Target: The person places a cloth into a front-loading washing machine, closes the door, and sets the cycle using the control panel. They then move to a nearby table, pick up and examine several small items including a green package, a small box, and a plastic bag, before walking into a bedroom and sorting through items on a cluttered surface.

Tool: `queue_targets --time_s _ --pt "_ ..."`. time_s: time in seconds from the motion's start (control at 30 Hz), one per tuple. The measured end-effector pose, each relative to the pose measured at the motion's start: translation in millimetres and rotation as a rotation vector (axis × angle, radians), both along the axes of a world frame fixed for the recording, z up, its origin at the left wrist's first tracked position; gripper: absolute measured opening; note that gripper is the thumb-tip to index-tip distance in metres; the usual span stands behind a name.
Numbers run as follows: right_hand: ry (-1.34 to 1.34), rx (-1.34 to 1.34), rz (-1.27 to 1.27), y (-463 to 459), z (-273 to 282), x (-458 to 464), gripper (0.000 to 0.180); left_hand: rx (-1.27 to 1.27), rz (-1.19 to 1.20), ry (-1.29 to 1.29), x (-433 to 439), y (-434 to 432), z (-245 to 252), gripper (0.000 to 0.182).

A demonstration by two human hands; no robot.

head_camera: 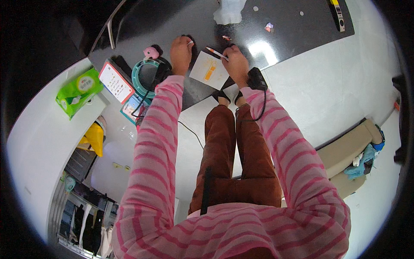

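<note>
My left hand (181,55) pinches a small white object (190,42), perhaps a pen cap, above the dark glossy table. To its right lies a square sheet of white paper (202,66) bearing an orange and yellow drawing. My right hand (236,64) is at the paper's upper right corner, its fingers on a white pen with orange parts (213,51), which points up and left. Just above the pen is a small red and white item (226,38). A pink toy figure (151,52) stands left of my left hand, by a teal ring-shaped object (136,73).
A red-edged card (115,82) and a green tissue pack (80,92) are at the left. Clear plastic (228,13), a small colourful figure (268,27) and a remote-like device (339,17) are farther back on the table. A beige sofa (349,149) stands at the right.
</note>
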State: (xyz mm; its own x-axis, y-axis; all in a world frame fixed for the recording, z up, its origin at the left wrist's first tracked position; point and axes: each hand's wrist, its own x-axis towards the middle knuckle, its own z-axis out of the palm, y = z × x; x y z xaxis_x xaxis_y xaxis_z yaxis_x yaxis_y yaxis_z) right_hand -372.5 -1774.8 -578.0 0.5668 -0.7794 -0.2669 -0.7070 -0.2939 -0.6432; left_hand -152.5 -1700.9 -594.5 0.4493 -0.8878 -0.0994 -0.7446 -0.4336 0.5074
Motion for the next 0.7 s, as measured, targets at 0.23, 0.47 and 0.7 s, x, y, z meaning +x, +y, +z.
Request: queue_targets --time_s 0.23,0.47,0.7 --pt "-0.103 0.235 -0.096 12.7 44.3 -28.5 0.018 -0.164 0.839 1.392 -38.6 32.8 30.9 0.020" --pt "-0.113 0.407 -0.143 38.6 111.9 -53.7 0.017 -0.133 1.329 1.990 -72.0 56.3 76.8 0.025" --pt "-0.192 0.460 -0.139 49.5 134.0 -46.7 0.017 -0.093 1.341 1.983 -77.1 53.9 86.7 0.021"
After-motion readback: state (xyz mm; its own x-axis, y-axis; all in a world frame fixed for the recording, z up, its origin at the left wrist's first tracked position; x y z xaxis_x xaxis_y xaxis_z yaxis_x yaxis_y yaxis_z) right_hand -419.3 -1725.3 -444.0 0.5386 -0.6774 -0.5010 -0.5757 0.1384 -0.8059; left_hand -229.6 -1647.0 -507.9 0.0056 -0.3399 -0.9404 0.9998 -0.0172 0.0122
